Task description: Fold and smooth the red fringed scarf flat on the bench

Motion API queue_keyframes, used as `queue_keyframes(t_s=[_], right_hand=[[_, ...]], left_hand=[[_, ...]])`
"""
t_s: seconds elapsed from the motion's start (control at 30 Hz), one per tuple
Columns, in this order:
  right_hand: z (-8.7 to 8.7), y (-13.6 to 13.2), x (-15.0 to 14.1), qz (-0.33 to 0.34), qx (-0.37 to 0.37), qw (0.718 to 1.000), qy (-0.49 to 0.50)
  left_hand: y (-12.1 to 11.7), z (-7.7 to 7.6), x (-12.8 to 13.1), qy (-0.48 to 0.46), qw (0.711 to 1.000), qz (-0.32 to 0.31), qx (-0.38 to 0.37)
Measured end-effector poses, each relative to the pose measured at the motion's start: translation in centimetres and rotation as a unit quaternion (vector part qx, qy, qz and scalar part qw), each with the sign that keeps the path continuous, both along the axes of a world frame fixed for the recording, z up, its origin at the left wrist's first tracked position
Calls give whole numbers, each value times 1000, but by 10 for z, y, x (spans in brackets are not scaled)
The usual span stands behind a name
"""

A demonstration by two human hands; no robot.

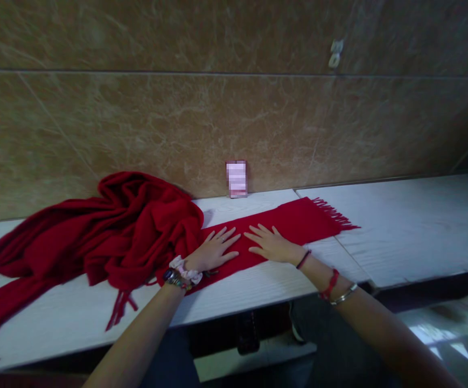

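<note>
A red scarf (298,218) with a fringed end lies flattened in a folded strip across the white bench top. My left hand (213,250) rests palm down on the strip, fingers spread. Beside it my right hand (274,245) also presses flat on the cloth, its fingers apart. To the left of my left hand is a loose heap of red cloth (137,231), crumpled, with some fringe hanging toward the front edge. Whether heap and strip are one piece I cannot tell, as the heap covers where they meet.
A phone-like upright rectangle (237,179), its face blurred out, leans against the brown tiled wall (156,118). The white bench (411,226) has a seam at right and a front edge above my legs. A small pale fixture (335,53) is on the wall.
</note>
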State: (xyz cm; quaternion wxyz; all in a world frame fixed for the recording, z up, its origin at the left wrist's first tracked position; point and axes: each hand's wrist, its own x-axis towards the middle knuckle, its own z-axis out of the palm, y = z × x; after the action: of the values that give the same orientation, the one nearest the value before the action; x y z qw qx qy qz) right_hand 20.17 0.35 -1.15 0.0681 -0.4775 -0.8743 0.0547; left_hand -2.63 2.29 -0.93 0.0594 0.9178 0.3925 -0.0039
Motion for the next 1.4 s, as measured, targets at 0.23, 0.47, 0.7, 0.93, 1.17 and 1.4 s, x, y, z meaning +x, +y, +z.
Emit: queue_keyframes(t_s=[0.23, 0.47, 0.7, 0.93, 1.17, 1.4], right_hand=[[-6, -4, -3, 15, -9, 1000, -21], [5, 0, 33, -34, 85, 995, 43], [11, -3, 168, -181, 215, 956, 81], [-7, -27, 217, -185, 157, 969, 43], [-4, -25, 208, -158, 148, 976, 5], [-4, -25, 203, -175, 163, 971, 19]], left_hand=[[-1, 3, -3, 25, 1000, 13, -3], [-2, 3, -12, 31, 999, 25, -1], [0, 10, 12, 38, 999, -21, 19], [7, 29, 130, -35, 986, -136, 93], [-1, 20, 218, -89, 973, -122, 177], [-3, 0, 222, -96, 966, -132, 201]])
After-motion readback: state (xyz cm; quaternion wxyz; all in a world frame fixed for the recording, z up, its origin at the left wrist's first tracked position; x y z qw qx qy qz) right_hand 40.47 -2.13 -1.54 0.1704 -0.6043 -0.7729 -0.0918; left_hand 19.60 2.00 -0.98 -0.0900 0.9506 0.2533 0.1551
